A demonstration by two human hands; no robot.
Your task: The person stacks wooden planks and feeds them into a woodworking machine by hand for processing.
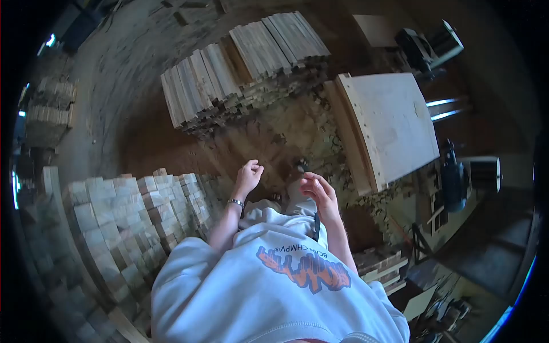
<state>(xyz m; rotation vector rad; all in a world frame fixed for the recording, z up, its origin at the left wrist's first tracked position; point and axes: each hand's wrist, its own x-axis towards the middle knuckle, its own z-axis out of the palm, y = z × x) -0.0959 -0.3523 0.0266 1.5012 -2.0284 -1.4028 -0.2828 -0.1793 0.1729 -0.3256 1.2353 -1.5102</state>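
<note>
My left hand (249, 175), with a band on its wrist, is held out in front of my body with its fingers curled inward; I cannot make out anything in it. To the right of it is my right hand (319, 191), raised with the fingers partly bent and apart, and nothing shows in it. Neither hand touches the wood around me. Below both hands is my light sweatshirt (286, 251) with an orange and dark print.
Long boards lie stacked (246, 57) ahead. A pale-topped wooden table (394, 126) stands at the right, with dark machine parts (453, 177) beyond it. Stacked square timber (120, 223) rises at the left. Wood scraps (326, 134) litter the floor.
</note>
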